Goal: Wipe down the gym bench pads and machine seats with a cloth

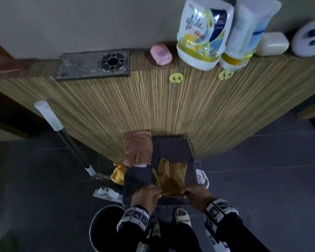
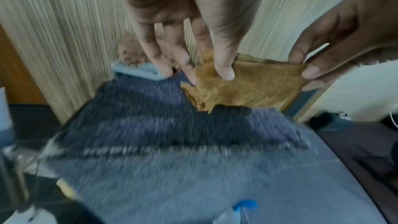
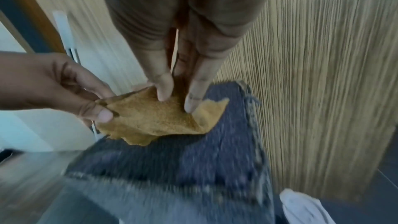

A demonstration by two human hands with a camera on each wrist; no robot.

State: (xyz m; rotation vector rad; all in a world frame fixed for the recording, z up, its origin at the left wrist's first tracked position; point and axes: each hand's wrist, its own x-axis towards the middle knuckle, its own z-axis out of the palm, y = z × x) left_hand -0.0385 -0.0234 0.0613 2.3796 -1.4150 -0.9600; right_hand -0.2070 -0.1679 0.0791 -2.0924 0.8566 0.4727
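A yellow-brown cloth (image 1: 171, 177) lies partly on a dark speckled pad (image 1: 171, 148) that stands against a wood-grain panel. My left hand (image 1: 146, 194) pinches the cloth's near left corner and my right hand (image 1: 194, 194) pinches its near right corner. In the left wrist view the left hand (image 2: 208, 74) has thumb and fingers on the cloth (image 2: 243, 89), lifted a little above the pad (image 2: 172, 134). In the right wrist view the right hand (image 3: 176, 101) holds the cloth (image 3: 150, 118) between thumb and fingers, and the left hand (image 3: 94, 110) grips the opposite corner.
An orange-brown cloth (image 1: 137, 151) rests at the pad's far left corner, with a yellow rag (image 1: 117, 176) beside it. A mop handle (image 1: 62, 131) leans at left and a black bucket (image 1: 105, 228) stands near my feet. Bottles (image 1: 204, 33) and soaps sit on the ledge above.
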